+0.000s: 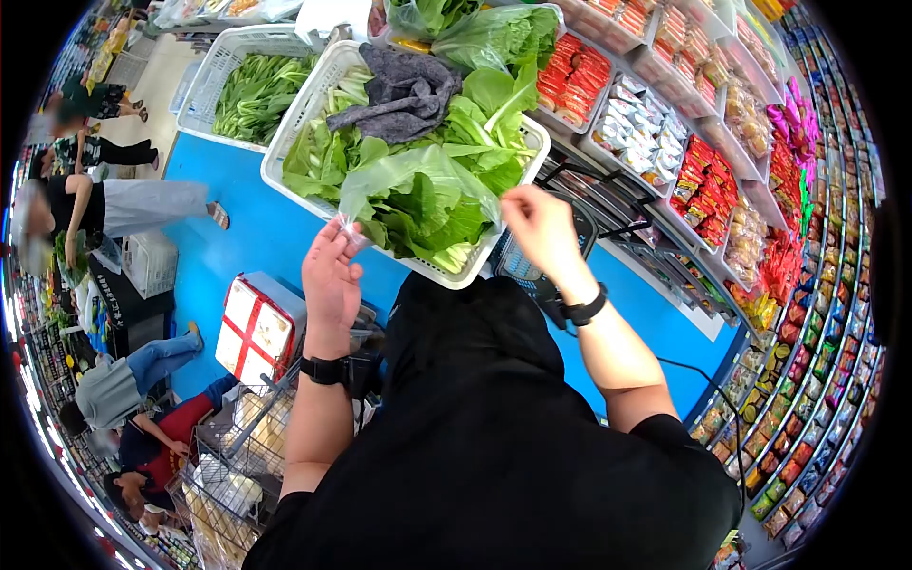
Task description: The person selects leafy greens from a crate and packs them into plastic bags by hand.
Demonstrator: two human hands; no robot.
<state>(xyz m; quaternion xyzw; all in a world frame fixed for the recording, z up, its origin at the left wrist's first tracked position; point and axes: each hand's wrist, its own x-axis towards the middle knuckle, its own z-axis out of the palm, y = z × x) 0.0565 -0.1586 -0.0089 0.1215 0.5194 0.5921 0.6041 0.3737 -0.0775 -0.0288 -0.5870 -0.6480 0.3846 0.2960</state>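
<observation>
A clear plastic bag [404, 173] with leafy green lettuce [427, 217] in it lies on the near side of a white plastic basket [463, 278]. My left hand [332, 271] pinches the bag's left corner between thumb and fingers. At the bag's right edge is my right hand [546, 233], its fingertips closed together on the plastic. More loose greens [318, 161] fill the basket under and around the bag. A crumpled dark grey cloth [404, 90] lies on top of them, beyond the bag.
Another white basket [195, 104] holds long green vegetables. Bagged lettuce [499, 38] lies at the back. Snack bins [575, 81] line the right. A red-and-white box [252, 332] and a wire cart [228, 456] stand left, with several people beyond. A black cable [698, 370] runs at right.
</observation>
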